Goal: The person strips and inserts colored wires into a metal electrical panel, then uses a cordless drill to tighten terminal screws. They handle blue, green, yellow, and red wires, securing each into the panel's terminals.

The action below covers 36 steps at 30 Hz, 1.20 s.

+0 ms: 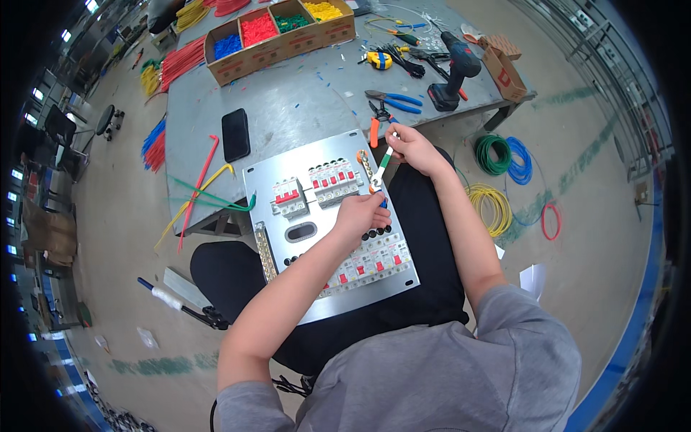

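A: Holding what, where?
B: Gripping slim green-and-white wrench (386,161) in right hand (409,147), at terminal bar (366,164) on mounting plate (263,189); curling left hand (362,218) by lower end, contents unclear. Best kept square, turned gently.

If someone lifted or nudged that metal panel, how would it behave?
The metal panel probably won't flop: it looks flat, without sagging. Rows of circuit breakers may make it heavy for its thinness. Lying over the person's thighs, it might tilt if pushed at one edge.
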Motion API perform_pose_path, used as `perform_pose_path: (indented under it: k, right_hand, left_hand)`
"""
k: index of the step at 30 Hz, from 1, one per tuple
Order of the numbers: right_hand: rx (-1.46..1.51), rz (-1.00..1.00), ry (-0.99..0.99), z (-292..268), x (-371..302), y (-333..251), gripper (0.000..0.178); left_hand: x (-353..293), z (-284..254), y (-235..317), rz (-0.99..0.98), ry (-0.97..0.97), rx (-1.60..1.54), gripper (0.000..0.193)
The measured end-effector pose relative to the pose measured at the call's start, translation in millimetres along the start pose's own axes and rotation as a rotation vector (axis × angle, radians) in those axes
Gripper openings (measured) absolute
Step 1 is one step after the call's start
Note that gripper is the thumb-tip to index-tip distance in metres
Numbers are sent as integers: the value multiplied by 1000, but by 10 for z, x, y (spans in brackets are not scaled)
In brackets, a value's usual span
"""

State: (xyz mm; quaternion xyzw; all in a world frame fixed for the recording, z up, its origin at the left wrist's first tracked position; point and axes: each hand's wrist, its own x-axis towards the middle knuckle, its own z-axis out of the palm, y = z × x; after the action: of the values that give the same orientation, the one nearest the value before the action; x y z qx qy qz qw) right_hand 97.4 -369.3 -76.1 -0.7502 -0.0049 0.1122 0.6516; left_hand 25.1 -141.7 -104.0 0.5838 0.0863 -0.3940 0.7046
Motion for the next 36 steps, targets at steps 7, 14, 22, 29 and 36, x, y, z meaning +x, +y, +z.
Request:
perform_pose_path:
  k: [7,14,22,29,36]
  right_hand:
    - [-187,-7,23,29,60,47,15]
    - [-632,-71,229,104,-267,-266,21]
    - [-860,119,261,534,-1172,-486,29]
    - [-641,256,144,797,-1422,-379,37]
    - [-886,149,48,712,-1522,-372,28]
  left_hand:
    - [5,3,21,-10,4,-13,40]
    - [-25,-3,58,-11,-26,-1,36]
    - [-88,27,53,10,-18,-11,31]
    - [-21,-31,67,-75,-52,-66,31]
    - [-10,-35,71,-88,-85,-80,33]
